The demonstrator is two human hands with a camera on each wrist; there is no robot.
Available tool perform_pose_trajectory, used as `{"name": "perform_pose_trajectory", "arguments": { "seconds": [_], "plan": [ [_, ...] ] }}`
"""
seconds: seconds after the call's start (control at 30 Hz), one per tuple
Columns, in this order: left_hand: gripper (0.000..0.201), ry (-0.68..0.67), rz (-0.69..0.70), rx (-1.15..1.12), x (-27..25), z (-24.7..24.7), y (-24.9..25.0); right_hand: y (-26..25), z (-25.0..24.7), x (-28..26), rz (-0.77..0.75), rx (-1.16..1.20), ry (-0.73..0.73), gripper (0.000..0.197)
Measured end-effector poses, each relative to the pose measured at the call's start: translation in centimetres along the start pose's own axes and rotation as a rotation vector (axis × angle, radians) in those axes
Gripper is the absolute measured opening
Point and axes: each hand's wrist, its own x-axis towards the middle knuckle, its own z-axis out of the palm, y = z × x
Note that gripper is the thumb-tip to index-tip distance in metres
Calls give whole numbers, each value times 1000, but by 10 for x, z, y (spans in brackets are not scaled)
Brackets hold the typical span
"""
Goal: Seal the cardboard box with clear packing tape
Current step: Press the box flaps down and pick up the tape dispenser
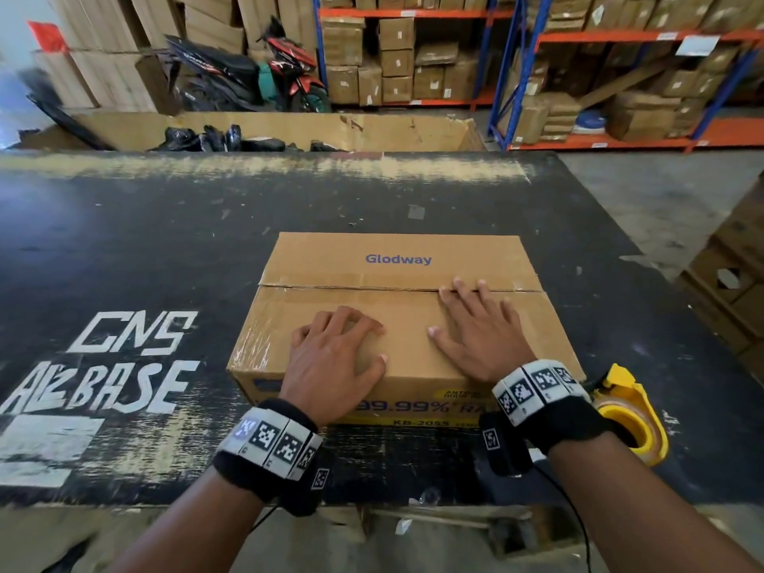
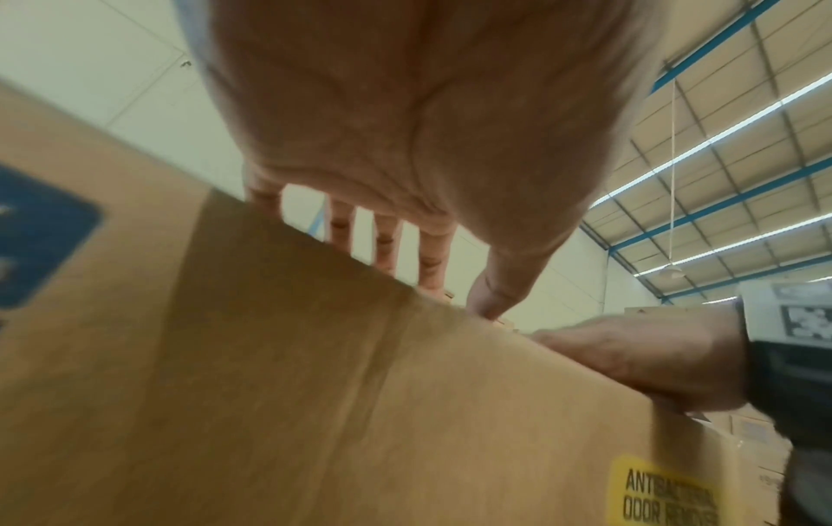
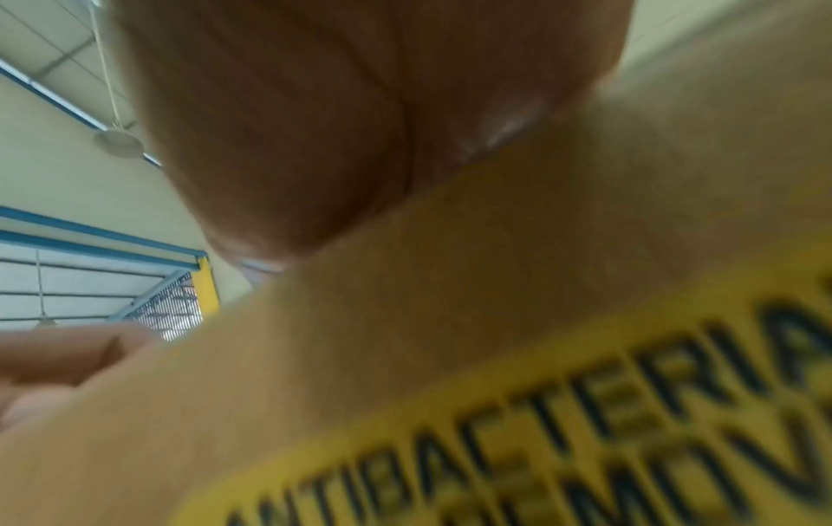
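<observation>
A brown cardboard box marked "Glodway" sits on the black table, flaps closed. Glossy clear tape lies along the centre seam, and wrinkled film shows at the near left corner. My left hand rests on the near flap with arched fingers and holds nothing. My right hand lies flat, its fingertips on the seam. The left wrist view shows my left hand with fingers down on the box. The blurred right wrist view shows my palm on the box. A yellow tape dispenser lies beside the box's near right corner.
A large open carton with black items stands behind the table. Blue and orange shelving full of boxes fills the back right. Stacked cartons stand at the right edge. White lettering is painted on the table's left side.
</observation>
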Motion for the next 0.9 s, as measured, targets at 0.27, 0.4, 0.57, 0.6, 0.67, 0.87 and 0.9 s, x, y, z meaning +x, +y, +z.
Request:
{"name": "perform_pose_trajectory", "arguments": {
  "seconds": [0.27,0.4,0.57,0.6,0.67,0.87,0.9],
  "plan": [
    [72,-121,30,-35,58,19,39,-3,2,0,16,-15,28,80],
    [69,-151,18,49,70,34,41,-1,0,2,14,52,26,77],
    [71,-140,10,68,72,37,38,29,-15,-27,60,563,241,64],
    [71,-125,16,79,71,38,38,43,-15,-38,98,590,328,61],
    [70,-93,32,97,69,41,37,76,-9,-60,247,611,461,58],
    [75,-44,61,84,71,46,35,179,54,-115,778,406,284,67],
    [75,-46,58,81,71,46,35,189,66,-119,815,407,203,70]
  ]
}}
